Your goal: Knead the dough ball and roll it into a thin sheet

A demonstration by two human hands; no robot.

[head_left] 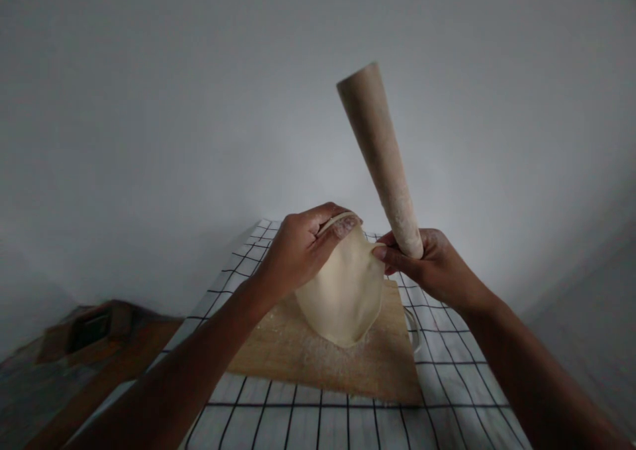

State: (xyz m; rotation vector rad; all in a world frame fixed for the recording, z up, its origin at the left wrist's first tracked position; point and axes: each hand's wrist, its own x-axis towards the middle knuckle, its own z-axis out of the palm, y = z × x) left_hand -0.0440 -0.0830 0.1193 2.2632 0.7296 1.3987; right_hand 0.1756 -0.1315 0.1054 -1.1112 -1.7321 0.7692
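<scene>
A thin, pale sheet of dough (344, 294) hangs between my hands above a floured wooden board (322, 370). My left hand (318, 238) pinches its upper edge, thumb in front and fingers behind, with flour on the thumb. On the other side, my right hand (424, 258) pinches the dough's upper right edge between thumb and finger. The same hand also keeps hold of a wooden rolling pin (382, 152), which tilts up and to the left, its lower end against the palm. The dough's lower edge hangs over the board; whether it touches is hard to tell.
Under the board lies a white cloth with a black grid (278, 413) on a table against a pale wall (199, 105). The rim of a clear round object (412, 327) shows beside the board's right edge. A brown box-like object (94, 331) stands low at left.
</scene>
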